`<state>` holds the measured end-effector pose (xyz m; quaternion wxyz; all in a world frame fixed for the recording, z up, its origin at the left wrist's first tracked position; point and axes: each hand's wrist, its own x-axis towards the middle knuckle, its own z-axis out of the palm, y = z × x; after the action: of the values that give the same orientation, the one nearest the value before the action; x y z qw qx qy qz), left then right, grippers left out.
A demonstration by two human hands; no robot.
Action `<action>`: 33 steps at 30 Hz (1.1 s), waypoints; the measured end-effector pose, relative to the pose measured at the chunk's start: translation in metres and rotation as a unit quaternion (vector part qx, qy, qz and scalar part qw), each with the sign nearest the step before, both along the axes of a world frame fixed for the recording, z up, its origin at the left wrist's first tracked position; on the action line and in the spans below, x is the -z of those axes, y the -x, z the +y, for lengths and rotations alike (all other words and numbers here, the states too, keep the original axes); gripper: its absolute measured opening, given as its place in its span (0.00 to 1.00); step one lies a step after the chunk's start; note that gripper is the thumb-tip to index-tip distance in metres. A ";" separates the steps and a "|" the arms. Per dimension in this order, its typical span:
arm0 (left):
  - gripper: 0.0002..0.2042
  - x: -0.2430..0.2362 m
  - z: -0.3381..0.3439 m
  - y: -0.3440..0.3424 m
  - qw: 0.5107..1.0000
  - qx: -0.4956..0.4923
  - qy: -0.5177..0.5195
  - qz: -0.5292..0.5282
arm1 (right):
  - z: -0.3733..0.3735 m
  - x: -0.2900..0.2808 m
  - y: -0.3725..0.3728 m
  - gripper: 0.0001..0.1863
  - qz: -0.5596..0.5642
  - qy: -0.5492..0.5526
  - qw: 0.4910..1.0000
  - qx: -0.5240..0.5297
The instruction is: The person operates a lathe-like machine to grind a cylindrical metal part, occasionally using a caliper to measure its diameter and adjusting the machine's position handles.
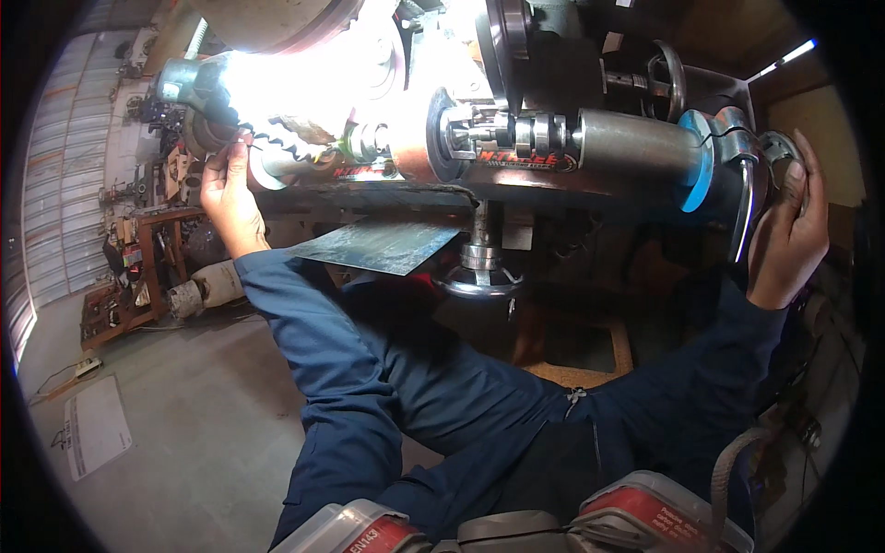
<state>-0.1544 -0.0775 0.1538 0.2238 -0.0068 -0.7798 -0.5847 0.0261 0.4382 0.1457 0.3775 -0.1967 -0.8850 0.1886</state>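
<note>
A long machine with metal cylinders and a central spindle crosses the top of the head view. My left hand (230,190) is closed at its left end, thumb and fingers raised beside a wavy, lobed shaft (288,138); glare hides what they grip. At the far right my right hand (791,226) is wrapped around the rim of a metal handwheel (780,147). Just left of that wheel are a blue-edged metal cylinder (641,147) and a clamp with a long lever (743,212). Shiny collars and a chuck-like fitting (470,134) sit mid-machine.
A flat metal plate (383,245) juts out below the machine, near my left forearm. Beside it hangs a second handwheel (479,280). Another wheel (671,81) is at the back right. Wooden shelving with parts (138,267) stands at left. A respirator (516,527) fills the lower edge.
</note>
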 end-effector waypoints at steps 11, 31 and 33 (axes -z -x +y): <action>0.07 0.001 -0.006 0.002 1.000 -0.009 -0.003 -0.007 | -0.012 0.024 0.002 0.17 0.141 -0.015 0.990 -0.007; 0.10 -0.009 0.004 -0.004 1.000 -0.010 -0.002 -0.012 | 0.006 0.084 0.000 0.20 0.265 -0.240 0.933 0.047; 0.10 -0.004 0.005 0.000 1.000 -0.005 -0.008 -0.016 | 0.010 0.077 -0.002 0.21 0.253 -0.258 0.931 0.050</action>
<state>-0.1548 -0.0727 0.1581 0.2145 0.0079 -0.7785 -0.5898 0.0279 0.4484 0.0690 0.6358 -0.0823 -0.7671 -0.0221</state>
